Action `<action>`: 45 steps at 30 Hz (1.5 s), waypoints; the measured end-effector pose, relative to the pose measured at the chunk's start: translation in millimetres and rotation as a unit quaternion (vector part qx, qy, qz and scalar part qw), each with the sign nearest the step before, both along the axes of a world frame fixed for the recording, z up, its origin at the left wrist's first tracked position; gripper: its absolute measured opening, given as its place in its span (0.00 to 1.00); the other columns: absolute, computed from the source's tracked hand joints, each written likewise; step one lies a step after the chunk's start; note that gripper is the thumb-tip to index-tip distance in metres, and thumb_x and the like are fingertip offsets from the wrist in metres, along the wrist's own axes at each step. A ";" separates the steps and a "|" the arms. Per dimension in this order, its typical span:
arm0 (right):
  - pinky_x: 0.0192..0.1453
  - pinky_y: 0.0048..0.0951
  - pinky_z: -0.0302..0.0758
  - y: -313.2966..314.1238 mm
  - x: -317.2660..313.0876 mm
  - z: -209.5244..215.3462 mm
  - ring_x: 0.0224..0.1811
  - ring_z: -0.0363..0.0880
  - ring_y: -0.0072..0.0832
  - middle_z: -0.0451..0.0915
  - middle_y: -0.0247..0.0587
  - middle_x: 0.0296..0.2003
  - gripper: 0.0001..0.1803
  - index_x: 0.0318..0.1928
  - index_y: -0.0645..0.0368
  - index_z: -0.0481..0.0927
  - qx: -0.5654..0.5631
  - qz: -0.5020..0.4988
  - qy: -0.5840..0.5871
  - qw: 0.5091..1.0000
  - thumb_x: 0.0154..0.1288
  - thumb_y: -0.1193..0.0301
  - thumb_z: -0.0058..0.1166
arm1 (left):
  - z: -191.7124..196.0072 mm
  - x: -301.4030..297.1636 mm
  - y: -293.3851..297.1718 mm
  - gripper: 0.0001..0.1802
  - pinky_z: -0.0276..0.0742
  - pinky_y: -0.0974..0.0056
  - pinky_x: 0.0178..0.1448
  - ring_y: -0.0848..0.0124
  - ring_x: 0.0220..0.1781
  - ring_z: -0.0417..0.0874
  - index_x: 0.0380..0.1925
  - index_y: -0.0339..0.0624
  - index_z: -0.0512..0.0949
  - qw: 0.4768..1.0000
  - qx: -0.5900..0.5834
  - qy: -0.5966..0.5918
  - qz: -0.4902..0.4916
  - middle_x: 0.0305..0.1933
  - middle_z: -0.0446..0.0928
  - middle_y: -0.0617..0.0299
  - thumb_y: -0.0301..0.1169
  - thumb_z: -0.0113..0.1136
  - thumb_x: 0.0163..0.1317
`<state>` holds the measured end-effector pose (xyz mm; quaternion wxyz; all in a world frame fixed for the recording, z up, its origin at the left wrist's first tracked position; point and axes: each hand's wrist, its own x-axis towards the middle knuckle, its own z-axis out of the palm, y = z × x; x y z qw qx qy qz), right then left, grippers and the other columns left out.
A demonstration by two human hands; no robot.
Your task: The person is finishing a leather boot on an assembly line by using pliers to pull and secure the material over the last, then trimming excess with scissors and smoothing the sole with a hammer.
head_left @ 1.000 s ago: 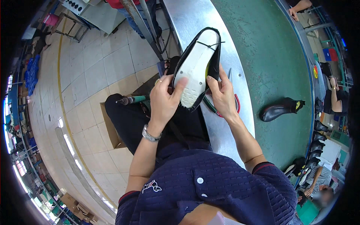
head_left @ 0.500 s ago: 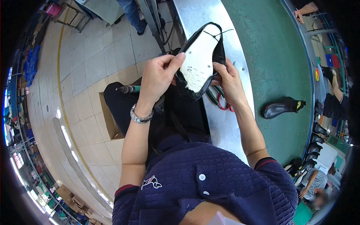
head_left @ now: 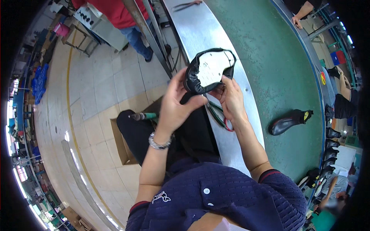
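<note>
Both hands grip the black shoe upper (head_left: 210,71), sole side up: left hand (head_left: 178,103) pinches its near edge, right hand (head_left: 231,98) probably clamps the underside; pliers (head_left: 219,117) lie just below.

Beige tiled floor (head_left: 96,88) with a yellow painted line (head_left: 70,57) lies to my left, a metal-edged surface (head_left: 200,34) with a green belt (head_left: 277,57) runs ahead on my right, blue crates (head_left: 38,82) stand at the far left, and bright windows (head_left: 15,169) line the wall.
</note>
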<state>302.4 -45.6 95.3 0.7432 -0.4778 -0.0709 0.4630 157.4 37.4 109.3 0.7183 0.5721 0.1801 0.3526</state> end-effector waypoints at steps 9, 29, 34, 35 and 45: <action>0.56 0.34 0.78 8.4 -35.7 19.9 0.51 0.81 0.32 0.80 0.49 0.50 0.19 0.55 0.65 0.71 0.084 0.041 0.114 0.989 0.78 0.62 0.38 | 28.5 45.0 20.7 0.20 0.74 0.69 0.39 0.77 0.36 0.78 0.44 0.33 0.75 0.960 0.179 0.078 0.198 0.35 0.80 0.62 0.41 0.62 0.66; 0.48 0.33 0.79 5.2 10.7 32.5 0.43 0.83 0.37 0.82 0.48 0.42 0.26 0.56 0.62 0.78 0.001 0.004 -0.529 0.848 0.56 0.71 0.68 | 6.4 28.9 43.9 0.25 0.59 0.64 0.71 0.67 0.69 0.67 0.64 0.34 0.68 0.979 0.186 0.069 0.049 0.66 0.70 0.54 0.33 0.52 0.70; 0.45 0.30 0.80 -1.3 0.6 11.2 0.40 0.81 0.31 0.82 0.44 0.40 0.26 0.56 0.59 0.78 -0.020 0.010 -0.531 0.847 0.55 0.75 0.67 | -22.3 19.5 36.0 0.25 0.62 0.67 0.69 0.71 0.64 0.69 0.66 0.37 0.66 0.995 0.076 0.069 -0.002 0.64 0.70 0.59 0.32 0.51 0.71; 0.45 0.30 0.80 -1.0 -0.6 9.0 0.40 0.81 0.31 0.82 0.44 0.40 0.26 0.56 0.59 0.78 -0.014 0.008 -0.530 0.848 0.55 0.75 0.67 | -25.1 18.5 35.2 0.25 0.62 0.67 0.68 0.72 0.63 0.70 0.67 0.39 0.64 0.997 0.057 0.051 -0.014 0.65 0.69 0.60 0.32 0.50 0.72; 0.45 0.28 0.79 14.6 13.7 1.1 0.38 0.84 0.31 0.84 0.46 0.39 0.25 0.55 0.61 0.79 -0.007 0.017 -0.551 0.834 0.54 0.79 0.64 | -30.5 29.2 43.4 0.39 0.69 0.66 0.63 0.72 0.58 0.74 0.69 0.44 0.61 0.991 0.110 0.079 -0.002 0.59 0.72 0.59 0.34 0.69 0.60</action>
